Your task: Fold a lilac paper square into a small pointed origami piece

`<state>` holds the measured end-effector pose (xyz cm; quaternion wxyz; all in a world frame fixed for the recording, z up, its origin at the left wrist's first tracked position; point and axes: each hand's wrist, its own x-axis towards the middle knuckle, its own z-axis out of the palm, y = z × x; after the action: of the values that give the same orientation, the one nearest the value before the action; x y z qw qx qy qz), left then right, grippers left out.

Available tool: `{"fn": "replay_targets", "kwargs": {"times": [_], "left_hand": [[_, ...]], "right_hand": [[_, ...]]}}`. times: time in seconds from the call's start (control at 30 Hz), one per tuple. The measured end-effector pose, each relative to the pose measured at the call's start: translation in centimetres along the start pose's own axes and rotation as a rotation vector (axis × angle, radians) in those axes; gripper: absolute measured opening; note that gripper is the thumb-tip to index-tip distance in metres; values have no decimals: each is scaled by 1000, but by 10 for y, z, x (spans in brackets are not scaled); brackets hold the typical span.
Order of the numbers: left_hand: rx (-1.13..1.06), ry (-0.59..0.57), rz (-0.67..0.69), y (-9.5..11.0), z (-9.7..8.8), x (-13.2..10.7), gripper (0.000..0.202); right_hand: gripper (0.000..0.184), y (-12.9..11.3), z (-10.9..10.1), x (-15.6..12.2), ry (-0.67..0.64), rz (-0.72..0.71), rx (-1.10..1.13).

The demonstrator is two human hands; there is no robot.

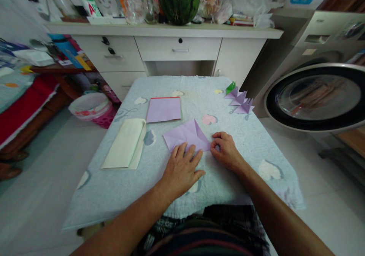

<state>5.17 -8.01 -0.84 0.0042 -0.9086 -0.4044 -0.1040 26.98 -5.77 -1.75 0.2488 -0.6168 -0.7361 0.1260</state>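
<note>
A sheet of purple origami paper (186, 133), partly folded with creases and a raised flap on its right side, lies on the cloth-covered table in front of me. My left hand (182, 168) rests flat along its near edge, fingers spread and pressing it down. At the paper's right corner, my right hand (225, 149) is curled with thumb and forefinger pinched together on the tip. Behind the paper sits a square stack of purple paper (164, 109) with a red edge at the back. A folded pale yellow-green sheet (124, 144) lies to the left.
Several folded purple paper pieces (239, 99) and a green one (230, 87) stand at the table's far right. Beyond are a white cabinet (178, 47) with a cut watermelon (179, 5) on top. A washing machine door (313, 96) hangs open at right; a pink bin (98, 111) stands left.
</note>
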Motion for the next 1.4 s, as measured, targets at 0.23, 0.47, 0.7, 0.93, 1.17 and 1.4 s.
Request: {"fn": "replay_targets", "kwargs": {"times": [0.23,0.47,0.7,0.93,1.17,1.4], "left_hand": [[-61,-22,101,-1,6,4,61],[-95,-49,63,7,-3,9,66],[-73,-46,14,15,1,9,69],[-89,-40,-1,14,5,7,69],[-114,-29,-13,15,7,6,68],[-131,-34,-8,14,5,7,67]], "right_hand": [[8,0,3,1,11,1,-2],[6,-4,3,-1,14,13,-34],[6,-7,1,-2,-11,20,-51],[7,-3,2,-2,-12,10,-52],[19,-2,2,-3,-1,4,-32],[35,3,-7,-9,25,-50,93]]}}
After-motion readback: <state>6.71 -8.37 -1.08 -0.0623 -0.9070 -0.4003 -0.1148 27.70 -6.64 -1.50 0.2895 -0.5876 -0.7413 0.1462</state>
